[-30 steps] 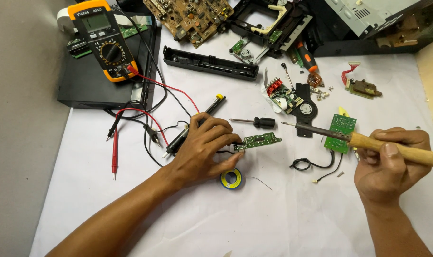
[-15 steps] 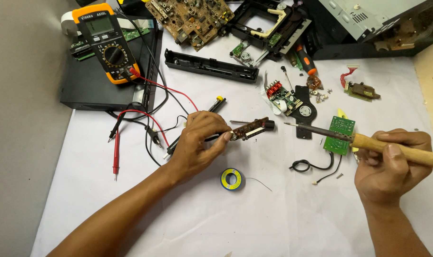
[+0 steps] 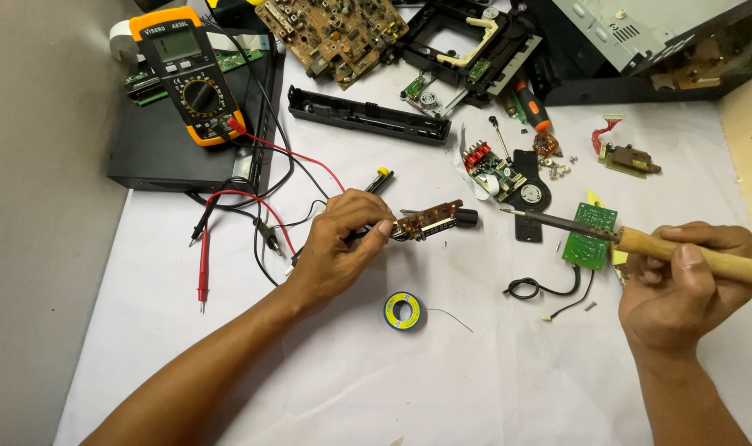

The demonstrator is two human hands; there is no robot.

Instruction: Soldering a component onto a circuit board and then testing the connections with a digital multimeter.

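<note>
Brown and narrow, the little circuit board (image 3: 429, 220) sits pinched in our left hand (image 3: 339, 248), lifted off the white sheet (image 3: 326, 372) and tipped on edge, its black knob end pointing right. We judge it best to keep that pinch steady and the solder side turned toward the tip. Below it lies the blue solder reel (image 3: 405, 311), apart from both hands. Further right, our right hand (image 3: 681, 285) is clenched round the wooden handle of the soldering iron (image 3: 632, 239), whose tip stands near the board's knob end, not touching.
</note>
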